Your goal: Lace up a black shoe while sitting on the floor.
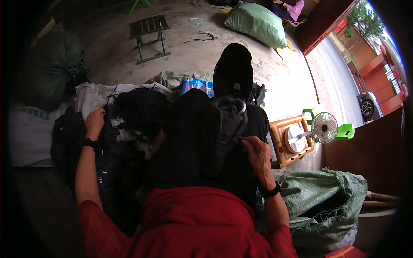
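A dark grey shoe (226, 124) rests on my lap, its opening facing up. Beyond it stands a black, sole-shaped piece (232, 69) with a small pale label; how the two join is too dark to tell. My right hand (257, 155) is at the shoe's right side, thumb and fingers pinched together; what they hold is too small to make out. To the left, my left hand (95, 122) is closed on dark strands that look like laces, at the edge of a tangled black heap (140, 107). More black pieces (69, 133) lie beside that hand.
A bamboo stool (277, 150) holds a small white fan (324, 127) at my right, near a green seat (345, 132). A green woven sack (318, 202) lies nearer. Ahead are a folding stool (149, 28), a pale green sack (256, 25) and a seated person (294, 9).
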